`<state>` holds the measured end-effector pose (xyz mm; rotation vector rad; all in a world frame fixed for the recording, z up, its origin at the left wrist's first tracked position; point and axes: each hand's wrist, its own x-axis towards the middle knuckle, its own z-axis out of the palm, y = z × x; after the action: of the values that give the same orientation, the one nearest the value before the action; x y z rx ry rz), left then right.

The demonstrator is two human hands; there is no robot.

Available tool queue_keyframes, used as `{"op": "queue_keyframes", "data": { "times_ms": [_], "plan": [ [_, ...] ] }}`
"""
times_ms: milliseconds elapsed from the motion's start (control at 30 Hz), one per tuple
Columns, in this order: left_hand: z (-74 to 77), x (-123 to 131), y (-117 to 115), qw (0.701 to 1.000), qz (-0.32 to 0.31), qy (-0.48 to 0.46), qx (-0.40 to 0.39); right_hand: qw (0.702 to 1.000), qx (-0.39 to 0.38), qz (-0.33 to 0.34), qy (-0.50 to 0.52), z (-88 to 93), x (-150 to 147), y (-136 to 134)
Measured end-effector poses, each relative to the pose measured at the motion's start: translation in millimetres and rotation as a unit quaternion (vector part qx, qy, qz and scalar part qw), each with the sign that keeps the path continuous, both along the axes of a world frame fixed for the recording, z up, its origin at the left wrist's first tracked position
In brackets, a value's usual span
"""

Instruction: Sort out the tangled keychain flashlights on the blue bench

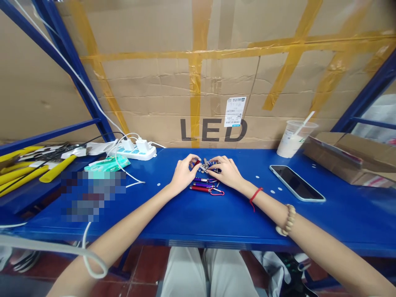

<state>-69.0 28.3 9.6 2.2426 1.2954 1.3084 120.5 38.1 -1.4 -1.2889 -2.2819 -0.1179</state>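
Note:
My left hand (183,173) pinches a short red metal tube (195,162) between thumb and fingertips, probably part of a small penlight. Across from it, my right hand (227,169) curls its fingers over a small pile of metallic parts (204,165); whatever sits between those fingertips is too small to make out. Just below both hands lie several slim keychain penlights side by side, including a red penlight (201,189) with a red carabiner clip (217,192) and a purple penlight (202,185). The fingers partly cover the pile.
A white power strip (139,154) with plugs and a green tissue pack (107,164) are at left, beside yellow-handled tools (23,173). At right are a phone (297,183), a drink cup (292,140) and an open cardboard box (349,159). Large cardboard (148,90) backs the blue table (247,222).

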Motion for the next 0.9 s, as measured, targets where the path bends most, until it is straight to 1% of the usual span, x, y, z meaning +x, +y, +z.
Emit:
{"op": "queue_keyframes", "data": {
  "times_ms": [100,200,300,367,467,533,567,667,733,800,900],
  "plan": [
    [-0.6,4,-1,1.000,-0.016,0.010,0.001,1.000,-0.009,-0.020,-0.005,-2.0,-3,4],
    [0.5,6,-1,0.998,-0.052,0.021,0.000,1.000,-0.004,-0.011,-0.008,-3.4,-5,8],
    [3.0,4,-1,0.996,-0.090,0.000,-0.006,1.000,0.005,0.001,0.012,-3.1,-4,10],
    [4.1,1,-1,0.995,-0.097,-0.018,-0.006,0.999,0.013,0.004,0.052,-1.0,-3,7],
    [3.6,0,0,0.994,-0.101,-0.031,-0.009,0.985,0.036,0.000,0.170,4.6,-5,-4],
    [1.7,0,2,0.993,-0.110,-0.029,-0.013,0.970,0.072,0.021,0.231,8.4,-8,-12],
    [0.4,0,3,0.993,-0.113,-0.026,-0.013,0.966,0.092,0.041,0.239,9.6,-10,-15],
    [-3.3,0,6,0.994,-0.110,-0.017,-0.004,0.961,0.137,0.103,0.216,9.5,-13,-18],
    [-4.9,-1,7,0.995,-0.101,-0.013,0.000,0.957,0.158,0.129,0.208,7.4,-14,-16],
    [-5.4,-1,7,0.995,-0.096,-0.012,-0.004,0.951,0.174,0.141,0.215,5.5,-13,-13],
    [-4.8,0,5,0.996,-0.090,-0.016,-0.018,0.949,0.180,0.142,0.217,4.3,-13,-10]
  ]
}}
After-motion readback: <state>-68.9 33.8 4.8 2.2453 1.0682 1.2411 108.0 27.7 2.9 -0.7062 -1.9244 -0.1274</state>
